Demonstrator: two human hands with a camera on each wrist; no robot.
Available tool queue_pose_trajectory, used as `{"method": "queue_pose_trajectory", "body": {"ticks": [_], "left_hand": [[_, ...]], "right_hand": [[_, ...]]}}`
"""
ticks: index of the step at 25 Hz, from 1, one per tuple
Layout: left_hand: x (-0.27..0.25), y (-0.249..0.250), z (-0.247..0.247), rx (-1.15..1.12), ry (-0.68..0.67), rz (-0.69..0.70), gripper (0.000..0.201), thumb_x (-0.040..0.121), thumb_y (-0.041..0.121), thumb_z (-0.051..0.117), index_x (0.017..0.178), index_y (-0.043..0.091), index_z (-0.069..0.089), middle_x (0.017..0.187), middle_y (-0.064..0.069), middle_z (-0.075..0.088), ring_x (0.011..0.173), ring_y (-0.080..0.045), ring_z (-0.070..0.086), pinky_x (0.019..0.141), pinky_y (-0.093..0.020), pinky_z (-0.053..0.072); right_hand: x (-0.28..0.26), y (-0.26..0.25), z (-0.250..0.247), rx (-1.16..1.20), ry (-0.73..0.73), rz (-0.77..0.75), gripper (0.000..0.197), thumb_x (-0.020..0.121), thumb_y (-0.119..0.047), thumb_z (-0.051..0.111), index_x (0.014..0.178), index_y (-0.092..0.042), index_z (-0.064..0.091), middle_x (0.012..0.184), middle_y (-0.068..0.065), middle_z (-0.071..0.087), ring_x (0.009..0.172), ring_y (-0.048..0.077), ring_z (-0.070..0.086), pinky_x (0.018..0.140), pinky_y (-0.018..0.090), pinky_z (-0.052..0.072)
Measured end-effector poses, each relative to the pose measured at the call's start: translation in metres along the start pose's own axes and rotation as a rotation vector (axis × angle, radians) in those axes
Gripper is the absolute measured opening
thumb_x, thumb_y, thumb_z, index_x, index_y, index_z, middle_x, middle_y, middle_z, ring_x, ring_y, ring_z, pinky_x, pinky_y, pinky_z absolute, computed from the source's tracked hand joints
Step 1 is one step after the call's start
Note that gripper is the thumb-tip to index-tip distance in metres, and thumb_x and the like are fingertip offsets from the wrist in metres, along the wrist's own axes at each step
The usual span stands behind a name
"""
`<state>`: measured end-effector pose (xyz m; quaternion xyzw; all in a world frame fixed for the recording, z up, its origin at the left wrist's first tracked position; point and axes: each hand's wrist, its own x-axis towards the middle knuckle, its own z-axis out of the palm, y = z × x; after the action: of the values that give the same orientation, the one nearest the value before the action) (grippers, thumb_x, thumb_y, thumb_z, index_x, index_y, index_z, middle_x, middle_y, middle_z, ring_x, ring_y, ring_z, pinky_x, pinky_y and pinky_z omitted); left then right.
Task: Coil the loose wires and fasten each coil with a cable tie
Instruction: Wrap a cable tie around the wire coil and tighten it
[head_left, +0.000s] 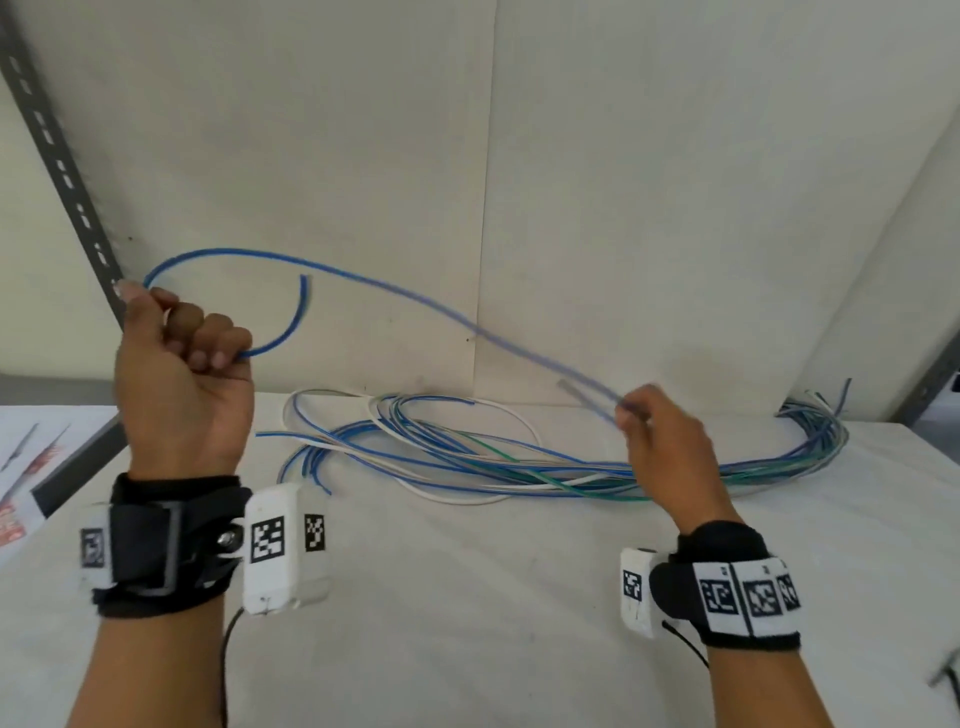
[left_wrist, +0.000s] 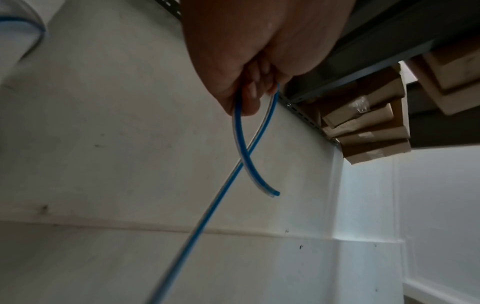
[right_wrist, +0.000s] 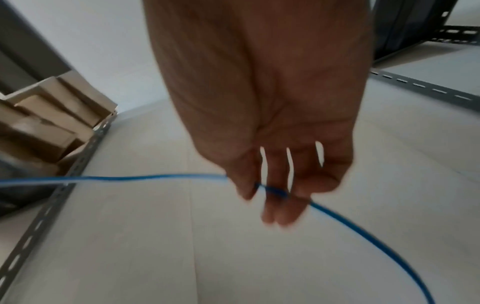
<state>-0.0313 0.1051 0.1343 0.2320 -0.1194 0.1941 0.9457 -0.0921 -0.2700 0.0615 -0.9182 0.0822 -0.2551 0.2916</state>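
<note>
Blue wire (head_left: 363, 280) is strung up in the air between both hands, left hand (head_left: 182, 364) fisted around a small loop with the cut end poking out, right hand (head_left: 665, 441) pinching it further along, right above the messy wire pile (head_left: 519, 457) on the white table (head_left: 467, 623).

Slotted grey shelf post (head_left: 62, 171) at left; cardboard boxes (left_wrist: 363, 127) stacked beside white wall panel (head_left: 311, 156)
</note>
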Motion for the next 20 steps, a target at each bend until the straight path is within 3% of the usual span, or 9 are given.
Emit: {"method": "queue_pose_trajectory", "body": {"ticks": [3, 8, 10, 12, 13, 15, 16, 18, 20], "left_hand": [[-0.009, -0.013, 0.010, 0.145, -0.026, 0.007, 0.025, 0.099, 0.032, 0.053, 0.076, 0.022, 0.047, 0.057, 0.008, 0.022, 0.048, -0.007, 0.020, 0.046, -0.018, 0.027], [-0.031, -0.034, 0.035, 0.292, -0.118, -0.021, 0.032, 0.109, 0.034, 0.038, 0.080, 0.023, 0.045, 0.058, 0.009, 0.020, 0.050, -0.008, 0.016, 0.044, -0.019, 0.023], [-0.037, -0.039, 0.040, 0.283, -0.146, -0.048, 0.032, 0.109, 0.034, 0.038, 0.080, 0.023, 0.042, 0.057, 0.009, 0.019, 0.048, -0.007, 0.015, 0.043, -0.018, 0.022], [-0.043, -0.044, 0.045, 0.272, -0.164, -0.079, 0.031, 0.109, 0.033, 0.037, 0.079, 0.023, 0.039, 0.057, 0.009, 0.018, 0.047, -0.006, 0.015, 0.041, -0.018, 0.021], [-0.046, -0.047, 0.047, 0.269, -0.169, -0.100, 0.032, 0.109, 0.032, 0.038, 0.079, 0.023, 0.037, 0.057, 0.009, 0.018, 0.047, -0.006, 0.015, 0.041, -0.018, 0.021], [-0.053, -0.054, 0.052, 0.266, -0.172, -0.150, 0.032, 0.109, 0.030, 0.037, 0.078, 0.023, 0.036, 0.057, 0.009, 0.019, 0.047, -0.005, 0.016, 0.041, -0.018, 0.020], [-0.057, -0.059, 0.054, 0.269, -0.170, -0.167, 0.032, 0.110, 0.029, 0.037, 0.078, 0.022, 0.036, 0.057, 0.009, 0.019, 0.047, -0.005, 0.016, 0.041, -0.019, 0.020], [-0.065, -0.068, 0.058, 0.286, -0.157, -0.179, 0.033, 0.110, 0.028, 0.036, 0.078, 0.021, 0.035, 0.057, 0.009, 0.021, 0.047, -0.006, 0.017, 0.041, -0.019, 0.020], [-0.073, -0.078, 0.062, 0.302, -0.145, -0.186, 0.034, 0.110, 0.028, 0.036, 0.077, 0.021, 0.034, 0.059, 0.008, 0.021, 0.049, -0.007, 0.017, 0.042, -0.020, 0.021]], "right_hand": [[-0.002, -0.033, -0.024, 0.548, 0.332, -0.151, 0.012, 0.108, -0.016, 0.043, 0.106, -0.019, 0.055, 0.089, 0.002, 0.070, 0.063, 0.021, 0.060, 0.067, 0.035, 0.052], [-0.013, -0.074, -0.026, 1.039, 0.183, -0.110, 0.017, 0.109, -0.014, 0.042, 0.106, -0.014, 0.058, 0.078, 0.004, 0.068, 0.052, 0.016, 0.048, 0.054, 0.023, 0.043], [-0.011, -0.069, -0.015, 0.938, 0.022, -0.017, 0.017, 0.108, -0.009, 0.043, 0.103, -0.011, 0.059, 0.072, 0.003, 0.069, 0.047, 0.015, 0.047, 0.051, 0.024, 0.042], [-0.011, -0.057, -0.006, 0.534, -0.274, 0.047, 0.012, 0.105, -0.012, 0.050, 0.103, -0.015, 0.062, 0.079, 0.001, 0.074, 0.050, 0.019, 0.058, 0.058, 0.028, 0.047], [-0.012, -0.050, -0.004, 0.298, -0.442, 0.081, 0.009, 0.103, -0.022, 0.056, 0.109, -0.018, 0.062, 0.093, -0.001, 0.075, 0.063, 0.019, 0.067, 0.069, 0.029, 0.049], [-0.016, -0.047, -0.005, -0.056, -0.570, 0.071, 0.044, 0.096, -0.041, 0.065, 0.134, -0.021, 0.055, 0.129, -0.003, 0.062, 0.099, 0.016, 0.068, 0.089, 0.028, 0.047], [-0.016, -0.048, -0.007, -0.036, -0.490, 0.021, 0.053, 0.092, -0.045, 0.070, 0.137, -0.022, 0.054, 0.134, -0.004, 0.057, 0.101, 0.012, 0.065, 0.091, 0.026, 0.047], [-0.020, -0.064, -0.016, 0.296, -0.331, -0.082, 0.044, 0.082, -0.043, 0.078, 0.120, -0.023, 0.065, 0.115, -0.002, 0.068, 0.081, 0.009, 0.065, 0.076, 0.023, 0.050], [-0.024, -0.082, -0.019, 0.703, -0.428, -0.092, 0.039, 0.076, -0.036, 0.080, 0.107, -0.014, 0.070, 0.092, 0.009, 0.075, 0.068, 0.017, 0.068, 0.063, 0.026, 0.052]]}}
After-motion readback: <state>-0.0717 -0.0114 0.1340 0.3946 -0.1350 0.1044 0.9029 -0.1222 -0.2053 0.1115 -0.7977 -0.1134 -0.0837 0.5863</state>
